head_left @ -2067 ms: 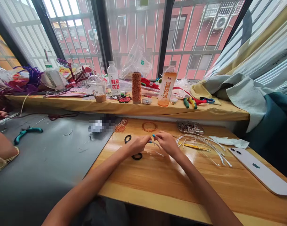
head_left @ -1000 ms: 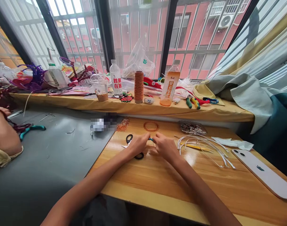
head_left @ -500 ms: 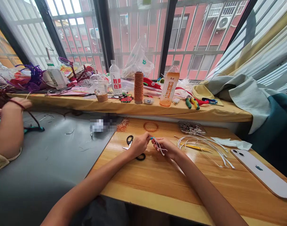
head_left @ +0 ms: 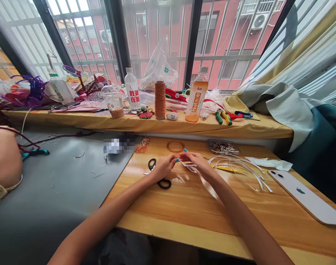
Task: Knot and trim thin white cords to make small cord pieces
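Note:
Above the wooden desk, my left hand [head_left: 164, 167] pinches one end of a bent white cord [head_left: 189, 166] between thumb and fingertips. The cord's looped part reaches right, under my right hand [head_left: 199, 163]. My right hand is close beside it with the thumb raised and apart from the fingers; whether a finger touches the cord is hidden. Black-handled scissors [head_left: 164, 183] lie beneath my left hand and wrist, which cover their middle. A coil of copper-coloured wire [head_left: 175, 146] lies just beyond my hands.
Several white cords [head_left: 239, 165] lie right of my hands, with a tray of small pieces [head_left: 223, 147] behind and a phone [head_left: 306, 197] farther right. Copper wire scraps [head_left: 142, 145] lie back left. A thread spool [head_left: 160, 101] and bottles stand on the ledge. Another person's arm [head_left: 5, 158] is at left.
My right hand has opened its pinch and lifted its thumb. The white cord, which hung down to the right, now lies more level between my hands. The view has shifted slightly.

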`<state>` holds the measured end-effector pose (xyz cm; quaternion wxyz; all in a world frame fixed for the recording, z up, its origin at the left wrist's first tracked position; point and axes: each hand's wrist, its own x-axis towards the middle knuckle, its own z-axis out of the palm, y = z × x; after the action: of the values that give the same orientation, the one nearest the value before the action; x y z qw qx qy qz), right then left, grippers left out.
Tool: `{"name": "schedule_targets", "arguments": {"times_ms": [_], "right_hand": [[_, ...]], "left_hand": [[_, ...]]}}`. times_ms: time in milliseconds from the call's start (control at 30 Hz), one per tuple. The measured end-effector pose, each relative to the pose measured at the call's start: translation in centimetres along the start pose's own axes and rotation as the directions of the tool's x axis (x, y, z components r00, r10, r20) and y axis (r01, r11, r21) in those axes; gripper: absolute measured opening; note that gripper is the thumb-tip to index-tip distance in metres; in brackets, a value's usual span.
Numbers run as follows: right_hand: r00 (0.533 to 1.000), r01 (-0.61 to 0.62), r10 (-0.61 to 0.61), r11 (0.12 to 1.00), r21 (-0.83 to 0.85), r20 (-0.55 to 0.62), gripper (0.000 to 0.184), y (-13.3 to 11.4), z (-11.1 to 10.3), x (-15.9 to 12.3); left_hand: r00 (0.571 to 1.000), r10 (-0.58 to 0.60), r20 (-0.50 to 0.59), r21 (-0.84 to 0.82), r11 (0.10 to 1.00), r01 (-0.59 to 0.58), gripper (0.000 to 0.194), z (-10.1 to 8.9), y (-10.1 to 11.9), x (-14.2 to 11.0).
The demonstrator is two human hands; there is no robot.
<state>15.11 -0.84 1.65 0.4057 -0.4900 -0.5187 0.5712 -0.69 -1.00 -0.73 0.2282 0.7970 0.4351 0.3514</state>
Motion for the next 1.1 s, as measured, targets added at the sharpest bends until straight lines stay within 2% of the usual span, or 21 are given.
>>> {"name": "schedule_targets", "arguments": {"times_ms": [33,100,200,333,433,733,1100], "right_hand": [[0.999,0.036,-0.036,0.999,0.003,0.029,0.032,-0.2,0.0,-0.1],[0.985,0.058,-0.057,0.998,0.000,0.165,0.035,-0.5,0.1,-0.4],[0.962,-0.006,0.008,1.000,-0.007,0.274,0.035,-0.4,0.3,-0.6],[0.961,-0.108,0.096,0.993,0.035,0.259,0.029,0.2,0.5,-0.3],[0.960,-0.136,0.115,0.988,0.067,0.253,0.025,0.3,0.5,-0.3],[0.968,-0.131,0.103,0.985,0.112,0.228,0.016,0.5,0.8,-0.3],[0.975,-0.026,0.027,1.000,-0.011,0.219,0.022,0.9,1.1,0.1]], "left_hand": [[1.000,-0.006,-0.008,0.003,1.000,0.006,0.020,-0.1,0.0,0.0],[1.000,-0.018,-0.014,0.009,1.000,0.018,0.021,-0.1,0.1,0.0],[0.999,-0.036,-0.018,0.028,0.999,0.037,0.020,-0.1,0.1,0.0],[0.999,-0.036,-0.013,0.060,0.997,0.037,0.021,0.2,0.0,0.0],[0.999,-0.040,-0.019,0.078,0.996,0.041,0.021,0.2,-0.1,0.0],[0.997,-0.028,-0.072,0.094,0.995,0.035,0.020,0.1,-0.2,0.0],[0.996,-0.073,-0.045,0.036,0.997,0.074,0.021,-0.3,0.1,0.2]]}}
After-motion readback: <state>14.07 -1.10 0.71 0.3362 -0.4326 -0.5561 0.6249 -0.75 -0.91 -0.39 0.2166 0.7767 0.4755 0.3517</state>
